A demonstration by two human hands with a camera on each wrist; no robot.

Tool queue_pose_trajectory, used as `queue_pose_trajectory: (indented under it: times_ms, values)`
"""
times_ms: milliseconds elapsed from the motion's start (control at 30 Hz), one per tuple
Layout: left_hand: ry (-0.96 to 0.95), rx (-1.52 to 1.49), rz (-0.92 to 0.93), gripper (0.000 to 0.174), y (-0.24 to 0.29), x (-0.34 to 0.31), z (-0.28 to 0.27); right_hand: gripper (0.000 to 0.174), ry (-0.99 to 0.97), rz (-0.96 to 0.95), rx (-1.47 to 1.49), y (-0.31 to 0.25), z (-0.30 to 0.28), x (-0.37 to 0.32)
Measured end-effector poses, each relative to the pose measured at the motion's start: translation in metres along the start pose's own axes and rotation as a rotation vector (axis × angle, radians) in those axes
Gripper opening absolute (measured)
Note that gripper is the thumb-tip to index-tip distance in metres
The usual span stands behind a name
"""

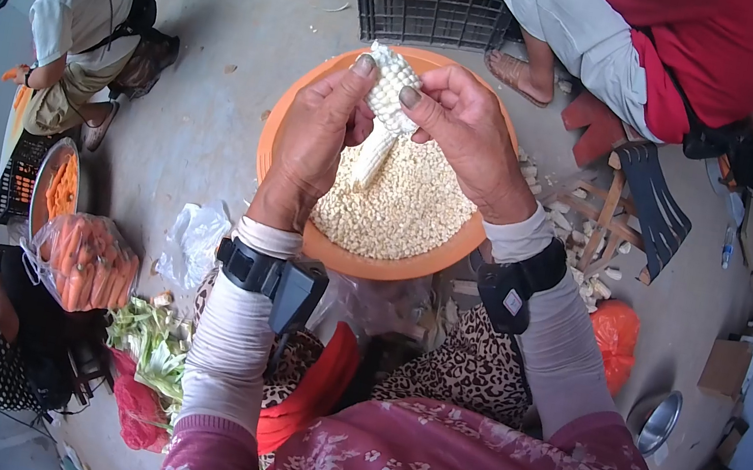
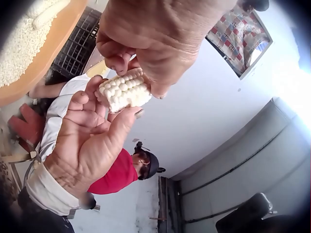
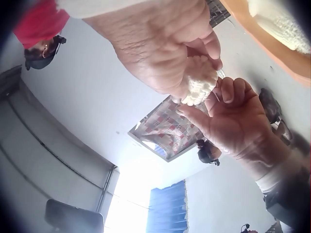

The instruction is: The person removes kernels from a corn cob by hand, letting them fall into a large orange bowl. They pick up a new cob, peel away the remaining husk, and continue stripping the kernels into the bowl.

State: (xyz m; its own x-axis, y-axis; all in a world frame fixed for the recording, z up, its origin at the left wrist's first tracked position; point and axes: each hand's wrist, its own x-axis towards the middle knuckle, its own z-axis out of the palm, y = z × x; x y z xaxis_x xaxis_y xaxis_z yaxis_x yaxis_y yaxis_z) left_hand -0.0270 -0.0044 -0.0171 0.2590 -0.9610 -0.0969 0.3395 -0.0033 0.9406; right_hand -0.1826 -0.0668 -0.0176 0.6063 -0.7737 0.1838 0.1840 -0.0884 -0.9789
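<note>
Both hands hold a piece of white corn on the cob (image 1: pixel 393 88) up over an orange basin (image 1: pixel 271 133). My left hand (image 1: pixel 324 122) grips one side, its thumb lying along the rows of kernels. From the other side my right hand (image 1: pixel 469 131) pinches the cob, thumb against the kernels. In the left wrist view the corn (image 2: pixel 125 91) shows plump kernels and sits between the fingertips of both hands. Loose kernels (image 1: pixel 400 214) fill much of the basin, and a stripped cob (image 1: pixel 373 157) lies on them.
A black crate (image 1: pixel 433 15) stands beyond the basin. Stripped cobs (image 1: pixel 592 286) litter the floor at right, near a small stool (image 1: pixel 649 211). A person in red (image 1: pixel 706 51) sits close by. Bagged carrots (image 1: pixel 88 262) and corn husks (image 1: pixel 154 342) lie at left.
</note>
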Motion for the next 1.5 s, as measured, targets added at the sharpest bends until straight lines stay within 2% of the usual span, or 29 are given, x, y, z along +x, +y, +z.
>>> queue_pose_trajectory:
  times_ms: [500, 600, 733, 900, 1267, 1500]
  values:
    - [0.037, 0.045, 0.022, 0.031, 0.007, -0.006, 0.002, 0.023, -0.034, 0.007, 0.154, -0.001, 0.005, -0.003]
    - [0.045, 0.032, 0.02, 0.032, 0.008, -0.008, 0.004, 0.024, -0.032, 0.004, 0.174, 0.003, 0.004, -0.004]
    - [0.06, -0.004, -0.03, 0.031, 0.011, -0.008, 0.0, 0.031, -0.018, 0.094, 0.193, 0.0, 0.005, -0.005]
    - [0.059, 0.033, 0.01, 0.032, 0.013, -0.012, 0.011, 0.035, 0.016, 0.139, 0.162, 0.002, 0.009, -0.004]
    - [0.088, 0.006, 0.04, 0.033, 0.017, -0.016, 0.011, 0.029, 0.017, 0.049, 0.178, 0.003, 0.013, -0.003]
    - [0.034, 0.01, 0.027, 0.03, 0.014, -0.014, 0.004, 0.028, 0.008, 0.02, 0.169, 0.003, 0.015, -0.005]
